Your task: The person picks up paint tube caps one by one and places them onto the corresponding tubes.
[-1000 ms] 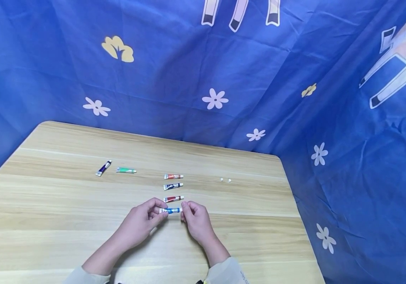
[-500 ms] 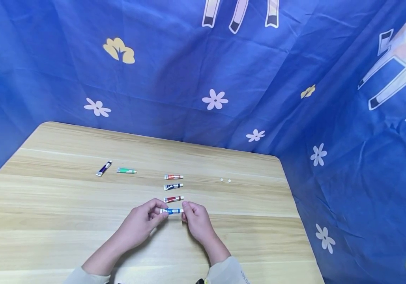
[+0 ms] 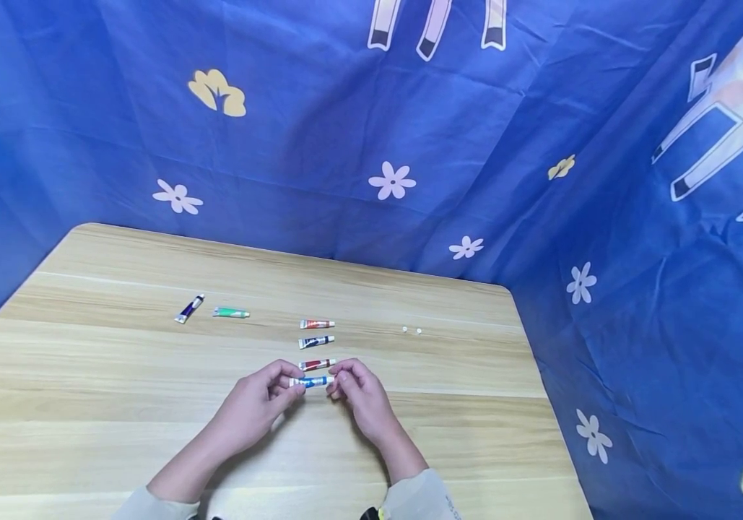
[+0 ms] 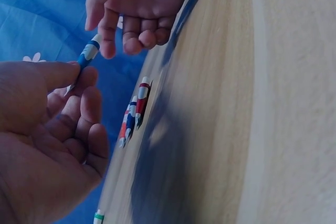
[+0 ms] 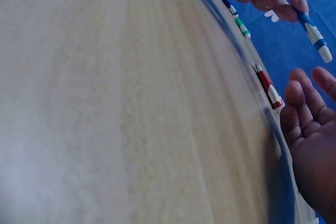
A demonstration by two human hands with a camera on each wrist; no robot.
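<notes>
My left hand (image 3: 250, 404) pinches a blue paint tube (image 3: 313, 381) by its flat tail end, between thumb and fingers, above the table. The tube's white cap (image 5: 326, 54) points toward my right hand (image 3: 366, 404). In the right wrist view, the thumb and fingers of that hand stand apart around the cap end, with a gap to it. Just beyond the held tube lies a red paint tube (image 3: 316, 365), partly overlapped by the fingertips in the head view. Behind it are a dark blue tube (image 3: 316, 341) and an orange-red tube (image 3: 317, 324), lined up in a column.
Farther left on the wooden table (image 3: 118, 404) lie a green tube (image 3: 231, 313) and a slanted purple tube (image 3: 190, 308). Two tiny white pieces (image 3: 411, 330) rest to the right of the column. A blue patterned cloth (image 3: 319, 144) hangs behind and along the right side.
The right hand's fingers have loosened from the tube's cap end and spread apart. Both hands and the blue tube have shifted slightly up and left. The tubes on the table stay put.
</notes>
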